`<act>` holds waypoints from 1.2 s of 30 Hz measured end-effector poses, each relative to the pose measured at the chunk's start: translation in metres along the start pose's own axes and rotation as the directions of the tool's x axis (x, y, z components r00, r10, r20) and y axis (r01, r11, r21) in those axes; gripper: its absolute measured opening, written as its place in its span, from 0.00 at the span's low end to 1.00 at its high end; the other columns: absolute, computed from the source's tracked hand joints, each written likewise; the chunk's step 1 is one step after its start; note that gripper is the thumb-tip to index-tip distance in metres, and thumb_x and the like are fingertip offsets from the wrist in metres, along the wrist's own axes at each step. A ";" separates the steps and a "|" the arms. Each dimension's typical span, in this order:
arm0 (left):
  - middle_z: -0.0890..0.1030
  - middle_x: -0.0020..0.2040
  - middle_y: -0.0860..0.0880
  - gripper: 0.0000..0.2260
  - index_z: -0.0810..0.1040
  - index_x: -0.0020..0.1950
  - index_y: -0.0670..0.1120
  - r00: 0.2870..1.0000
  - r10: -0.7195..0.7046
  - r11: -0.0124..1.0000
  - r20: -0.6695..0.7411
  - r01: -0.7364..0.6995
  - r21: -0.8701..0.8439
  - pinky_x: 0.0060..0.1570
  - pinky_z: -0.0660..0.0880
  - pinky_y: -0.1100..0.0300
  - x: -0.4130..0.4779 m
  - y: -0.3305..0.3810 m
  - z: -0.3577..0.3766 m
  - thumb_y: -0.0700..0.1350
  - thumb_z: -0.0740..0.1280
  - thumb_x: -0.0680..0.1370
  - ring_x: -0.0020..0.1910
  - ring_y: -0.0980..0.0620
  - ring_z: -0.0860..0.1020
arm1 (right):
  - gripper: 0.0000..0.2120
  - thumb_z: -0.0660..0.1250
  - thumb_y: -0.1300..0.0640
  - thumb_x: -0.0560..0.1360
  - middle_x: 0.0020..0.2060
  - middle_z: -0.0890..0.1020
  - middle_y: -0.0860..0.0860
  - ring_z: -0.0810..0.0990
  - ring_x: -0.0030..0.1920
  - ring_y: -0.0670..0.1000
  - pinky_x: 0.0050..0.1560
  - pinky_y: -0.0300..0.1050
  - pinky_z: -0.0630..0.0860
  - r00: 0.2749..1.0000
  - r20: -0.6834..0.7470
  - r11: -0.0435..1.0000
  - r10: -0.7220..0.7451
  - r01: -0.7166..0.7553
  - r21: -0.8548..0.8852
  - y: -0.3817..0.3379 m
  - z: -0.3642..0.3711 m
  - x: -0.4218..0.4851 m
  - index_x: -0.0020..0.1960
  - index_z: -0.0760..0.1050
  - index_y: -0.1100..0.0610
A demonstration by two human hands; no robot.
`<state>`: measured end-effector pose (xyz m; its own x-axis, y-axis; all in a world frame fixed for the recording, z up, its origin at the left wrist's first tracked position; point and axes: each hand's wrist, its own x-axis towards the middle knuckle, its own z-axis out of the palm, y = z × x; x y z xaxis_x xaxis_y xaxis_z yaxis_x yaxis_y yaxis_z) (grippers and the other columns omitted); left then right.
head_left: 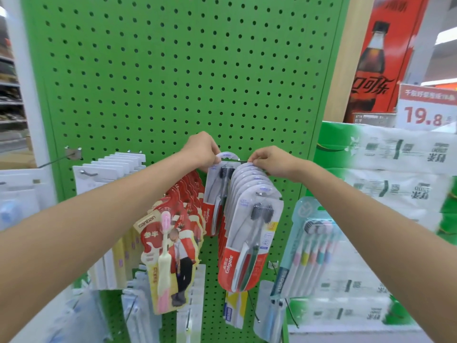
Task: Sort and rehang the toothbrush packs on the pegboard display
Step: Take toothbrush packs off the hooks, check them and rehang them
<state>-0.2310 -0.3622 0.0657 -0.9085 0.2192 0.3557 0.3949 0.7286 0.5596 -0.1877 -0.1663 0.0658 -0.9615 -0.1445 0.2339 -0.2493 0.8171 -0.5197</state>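
- Pegboard (pixel 173 70): green, perforated, upright, filling the centre of the view. Its upper part carries no stock; all stock hangs in the lower part.
- Peg (pixel 237 160): thin dark wire projecting from the pegboard toward the camera, visible between the two hands.
- Row (pixel 249 243): Colgate toothbrush packs hung one behind another on the peg, fanned toward the camera. The front pack shows two dark-bristled brushes above a red base.
- Single pack (pixel 215 194): the same Colgate type, set apart behind and left of the row, close to the pegboard, tilted with its base swung left. Its top tab sits at the peg.
- Left hand (pixel 201 151): fingers curled, thumb and fingertips pinching the top tab of the single pack.
- Right hand (pixel 269 160): fingers curled, thumb and forefinger pinching the peg just behind the rearmost tab of the row.
- Red packs (pixel 173 243): a second row left of the Colgate packs. The front one holds a pink and cream brush.
- White packs (pixel 108 174): a row at far left.
- Pastel pack (pixel 311 256): a multi-brush pack right of the row.
- Tissue packs (pixel 395 157): stacked right of the pegboard.
- Price sign (pixel 427 107) and cola poster (pixel 380 58): above the tissue packs.
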 end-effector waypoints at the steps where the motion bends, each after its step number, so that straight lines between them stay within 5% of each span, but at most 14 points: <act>1: 0.82 0.54 0.43 0.08 0.82 0.55 0.39 1.000 0.003 1.000 0.010 -0.003 -0.029 0.46 0.82 0.54 0.001 0.001 0.000 0.38 0.70 0.77 0.43 0.47 0.83 | 0.09 0.58 0.62 0.82 0.46 0.80 0.50 0.78 0.44 0.45 0.43 0.37 0.73 1.000 -0.002 1.000 -0.001 0.001 0.005 0.001 0.000 0.000 0.52 0.77 0.59; 12: 0.83 0.51 0.43 0.08 0.82 0.55 0.38 0.972 -0.008 0.997 0.234 0.026 -0.072 0.43 0.83 0.55 0.004 0.004 -0.007 0.35 0.69 0.77 0.50 0.46 0.82 | 0.07 0.61 0.58 0.82 0.50 0.81 0.53 0.79 0.48 0.49 0.45 0.39 0.76 0.997 -0.074 0.994 0.034 -0.026 0.110 0.010 0.002 0.003 0.55 0.77 0.58; 18: 0.83 0.51 0.43 0.07 0.82 0.54 0.38 0.975 -0.017 0.991 0.220 0.045 -0.124 0.44 0.83 0.54 0.008 0.010 0.001 0.35 0.69 0.77 0.51 0.46 0.82 | 0.07 0.63 0.59 0.81 0.50 0.81 0.55 0.80 0.48 0.52 0.50 0.45 0.79 0.996 -0.071 0.991 0.054 -0.045 0.128 0.010 0.002 0.003 0.54 0.77 0.61; 27: 0.81 0.52 0.43 0.06 0.80 0.53 0.37 0.966 0.006 0.982 0.259 0.043 -0.184 0.40 0.83 0.59 0.010 0.019 0.014 0.32 0.68 0.77 0.50 0.48 0.81 | 0.11 0.59 0.61 0.82 0.49 0.81 0.57 0.78 0.39 0.47 0.29 0.30 0.74 0.991 -0.057 0.974 0.123 -0.110 0.200 0.014 -0.001 0.001 0.61 0.76 0.62; 36: 0.81 0.42 0.43 0.06 0.78 0.42 0.40 0.985 0.052 0.987 0.163 -0.025 -0.159 0.46 0.82 0.55 0.015 0.025 0.017 0.30 0.70 0.74 0.46 0.45 0.82 | 0.10 0.58 0.60 0.82 0.46 0.80 0.54 0.78 0.40 0.48 0.36 0.37 0.74 0.988 -0.061 0.981 0.142 -0.132 0.142 0.016 0.001 0.004 0.54 0.78 0.61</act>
<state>-0.2369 -0.3302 0.0722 -0.8970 0.3596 0.2571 0.4345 0.6101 0.6626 -0.1952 -0.1547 0.0574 -0.9781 0.0071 0.2079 -0.1343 0.7417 -0.6572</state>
